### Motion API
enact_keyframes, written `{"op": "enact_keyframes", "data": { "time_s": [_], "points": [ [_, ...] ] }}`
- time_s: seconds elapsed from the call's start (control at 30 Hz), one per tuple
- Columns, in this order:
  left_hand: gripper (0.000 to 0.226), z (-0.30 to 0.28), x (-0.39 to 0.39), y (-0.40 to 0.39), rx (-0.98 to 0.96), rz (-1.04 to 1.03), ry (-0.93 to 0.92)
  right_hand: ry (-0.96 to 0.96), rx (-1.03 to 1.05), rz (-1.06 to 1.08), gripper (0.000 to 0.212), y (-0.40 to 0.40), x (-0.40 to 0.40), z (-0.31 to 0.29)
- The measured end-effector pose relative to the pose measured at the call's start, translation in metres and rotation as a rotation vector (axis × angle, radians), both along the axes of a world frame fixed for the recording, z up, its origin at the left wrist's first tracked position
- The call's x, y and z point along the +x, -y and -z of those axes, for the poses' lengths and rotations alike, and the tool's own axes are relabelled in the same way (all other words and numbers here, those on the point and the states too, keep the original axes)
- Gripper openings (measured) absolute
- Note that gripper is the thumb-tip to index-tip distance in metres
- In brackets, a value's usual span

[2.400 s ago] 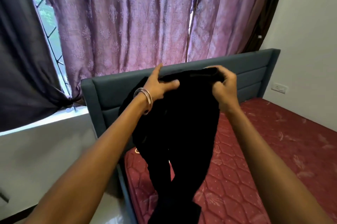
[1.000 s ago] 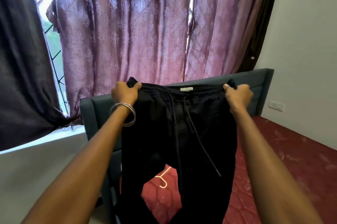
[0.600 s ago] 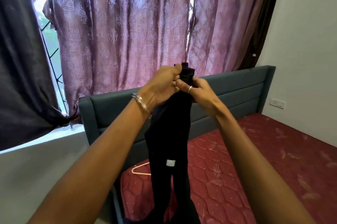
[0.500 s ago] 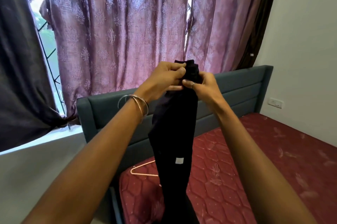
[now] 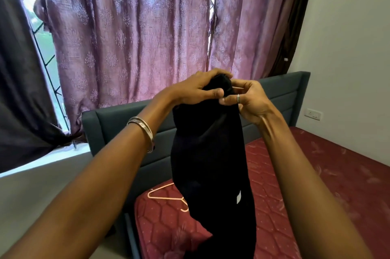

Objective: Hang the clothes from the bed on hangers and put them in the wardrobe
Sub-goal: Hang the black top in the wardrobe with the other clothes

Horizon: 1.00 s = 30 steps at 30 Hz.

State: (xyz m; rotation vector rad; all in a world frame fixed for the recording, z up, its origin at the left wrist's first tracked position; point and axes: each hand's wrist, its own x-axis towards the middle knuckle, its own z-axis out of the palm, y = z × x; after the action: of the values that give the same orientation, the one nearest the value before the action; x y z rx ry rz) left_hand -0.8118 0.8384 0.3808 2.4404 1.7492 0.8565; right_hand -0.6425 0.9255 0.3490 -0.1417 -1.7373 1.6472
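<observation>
A pair of black trousers (image 5: 209, 153), folded lengthwise, hangs in front of me over the near corner of the bed. My left hand (image 5: 196, 90) grips the folded waistband at the top, thumb across the front. My right hand (image 5: 247, 98) pinches the same top edge from the right; it wears a ring. A pale pink hanger (image 5: 166, 196) lies on the red mattress (image 5: 316, 174) below, partly hidden behind the trousers. The wardrobe is out of sight.
The grey-blue headboard (image 5: 118, 119) runs behind the hands. Purple patterned curtains (image 5: 130, 33) cover the window, with a dark curtain (image 5: 19, 90) pulled aside at left. A white wall with a socket (image 5: 313, 114) bounds the bed on the right.
The trousers, held spread by the waistband a second ago, are now folded in half lengthwise with both hands together at the top. The hands have shifted slightly right and lower.
</observation>
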Motion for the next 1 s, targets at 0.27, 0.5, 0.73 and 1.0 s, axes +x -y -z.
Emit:
{"op": "enact_keyframes", "data": {
  "time_s": [0.27, 0.5, 0.73, 1.0],
  "points": [
    [0.033, -0.023, 0.011, 0.003, 0.257, -0.185, -0.190, -0.036, 0.004, 0.001, 0.043, -0.029, 0.016, 0.050],
    [0.030, -0.079, 0.010, 0.021, 0.565, -0.205, -0.222, 0.224, 0.127, 0.226, 0.021, -0.021, 0.005, 0.144],
    [0.035, -0.065, -0.030, 0.035, 0.755, -0.522, -0.092, 0.120, 0.514, 0.915, 0.032, -0.020, 0.000, 0.115],
    [0.036, -0.075, -0.027, 0.041, 0.867, -0.483, 0.144, 0.029, 0.746, 0.587, 0.052, 0.022, -0.022, 0.168]
  ]
}}
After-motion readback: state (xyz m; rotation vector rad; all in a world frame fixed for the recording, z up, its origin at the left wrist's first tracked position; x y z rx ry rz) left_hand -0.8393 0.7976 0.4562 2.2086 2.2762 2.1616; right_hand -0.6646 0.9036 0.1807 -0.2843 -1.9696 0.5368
